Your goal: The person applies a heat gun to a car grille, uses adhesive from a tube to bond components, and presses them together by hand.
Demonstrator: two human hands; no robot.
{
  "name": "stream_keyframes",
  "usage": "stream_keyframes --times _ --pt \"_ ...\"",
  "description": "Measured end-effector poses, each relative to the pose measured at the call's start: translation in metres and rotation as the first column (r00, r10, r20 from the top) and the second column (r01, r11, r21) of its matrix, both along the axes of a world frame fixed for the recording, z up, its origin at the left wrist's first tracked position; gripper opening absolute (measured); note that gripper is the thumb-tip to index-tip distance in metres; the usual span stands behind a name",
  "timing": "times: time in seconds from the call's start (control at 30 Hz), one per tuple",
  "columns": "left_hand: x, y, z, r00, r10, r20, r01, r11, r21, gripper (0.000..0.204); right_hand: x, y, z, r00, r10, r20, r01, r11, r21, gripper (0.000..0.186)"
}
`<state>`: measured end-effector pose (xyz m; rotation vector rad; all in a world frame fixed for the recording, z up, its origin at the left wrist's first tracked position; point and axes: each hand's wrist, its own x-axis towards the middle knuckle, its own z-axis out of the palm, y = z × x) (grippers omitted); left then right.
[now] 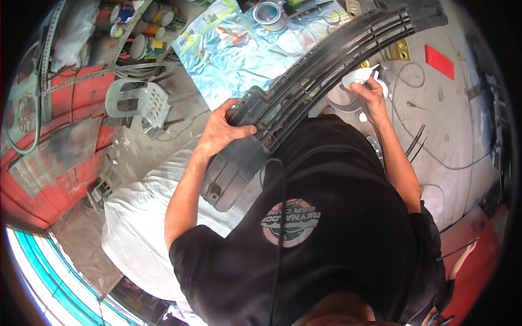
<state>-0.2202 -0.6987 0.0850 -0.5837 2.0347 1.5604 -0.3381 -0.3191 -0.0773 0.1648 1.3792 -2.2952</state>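
A long, curved black plastic car grille (331, 60) with parallel slats stretches from my torso up toward the top right. My left hand (220, 129) grips its near end, thumb over the edge. My right hand (371, 93) sits beyond the grille's right side and holds a small white spray tool or cup (359, 77); its exact kind is unclear. The near end of the grille is dusty grey and rests against my black shirt.
A silvery foil sheet (234, 51) lies on the concrete floor with an open paint can (269, 15) on it. Several paint cans (144, 30) stand at the upper left near a grey plastic stool (138, 100). A white sack (141, 228) lies at the lower left, a red block (439, 61) to the right.
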Motion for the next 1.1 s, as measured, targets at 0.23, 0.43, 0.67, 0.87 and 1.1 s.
stream_keyframes --times 0.23,0.43,0.67,0.87,1.1 --pt "0.006 -0.003 0.034 0.997 -0.021 -0.079 0.023 0.999 0.023 0.084 -0.004 -0.013 0.036 0.997 -0.037 -0.062 0.032 0.997 -0.076 0.03" --pt "0.008 -0.016 0.051 0.962 -0.194 -0.194 0.172 0.977 -0.127 0.057 0.0 -0.008 0.069 0.993 -0.033 -0.116 0.03 0.999 -0.032 0.036" --pt "-0.006 -0.018 0.045 0.989 0.038 -0.144 -0.006 0.976 0.216 0.024 0.001 -0.024 0.101 0.991 -0.041 -0.126 0.043 0.999 0.013 0.042" --pt "-0.012 -0.032 0.052 0.993 0.105 -0.052 -0.077 0.918 0.39 0.02 0.0 -0.026 0.12 0.991 -0.038 -0.129 0.043 0.999 0.031 0.043" --pt "-0.003 -0.039 0.033 0.988 0.143 -0.065 -0.104 0.906 0.411 0.016 0.0 -0.021 0.128 0.988 -0.026 -0.15 0.04 0.996 0.085 0.042"
